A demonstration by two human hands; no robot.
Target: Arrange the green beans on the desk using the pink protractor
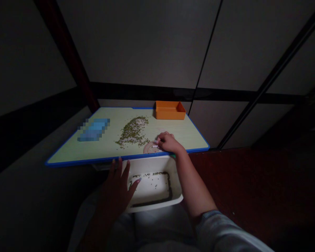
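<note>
My left hand is at the left side of a white plastic bin. Its fingers are spread towards the board's edge, and the thumb reaches over the inside of the bin. Small greenish grains lie along the bin's inner edges. On the board, my right hand is closed, its fingers curled at a round, pale pink, flat piece near the front edge. What exactly the piece is, I cannot make out. To its left, a loose patch of green grains is spread over the board.
The pale board has a blue rim. An orange open box stands at its back right corner, and a blurred-out blue thing lies at the left. Behind are dark panelled doors; a reddish floor shows at the right.
</note>
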